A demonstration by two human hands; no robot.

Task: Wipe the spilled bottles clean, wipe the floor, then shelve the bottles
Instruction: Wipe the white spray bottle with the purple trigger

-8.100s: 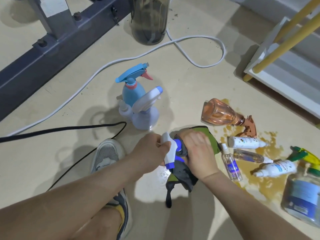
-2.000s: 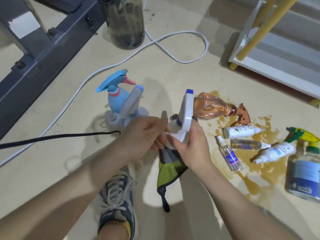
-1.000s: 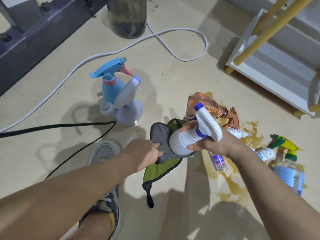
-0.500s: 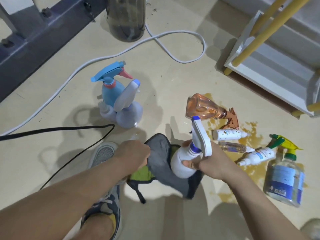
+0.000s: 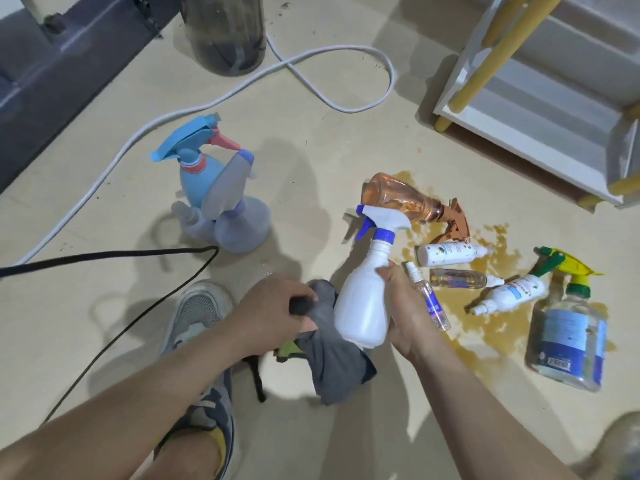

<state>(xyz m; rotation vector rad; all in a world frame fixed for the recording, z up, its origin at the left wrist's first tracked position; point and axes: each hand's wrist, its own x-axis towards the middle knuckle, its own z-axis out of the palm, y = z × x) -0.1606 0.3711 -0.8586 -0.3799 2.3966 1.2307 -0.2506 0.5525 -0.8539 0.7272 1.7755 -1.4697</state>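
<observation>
My right hand (image 5: 407, 310) grips a white spray bottle (image 5: 363, 299) with a blue-tipped trigger, upright above the floor. My left hand (image 5: 273, 313) holds a bunched grey and green cloth (image 5: 332, 355) against the bottle's lower left side. To the right, a brown spill (image 5: 485, 327) spreads over the floor. In it lie an orange spray bottle (image 5: 398, 199), two small white bottles (image 5: 450, 254) (image 5: 509, 296), two small clear ones (image 5: 460, 278) (image 5: 434, 306), and a large clear bottle (image 5: 568, 337) with a green and yellow trigger.
A blue spray bottle (image 5: 194, 178) and pale lilac bottles (image 5: 239, 216) stand upright at the left. A white shelf with yellow legs (image 5: 519, 98) stands at the upper right. A white cable (image 5: 242, 88), a black cable (image 5: 104, 258) and my shoe (image 5: 197, 317) are on the floor.
My right hand has turned the white bottle upright, trigger now at the top. My left hand has bunched the cloth tighter against the bottle's side.
</observation>
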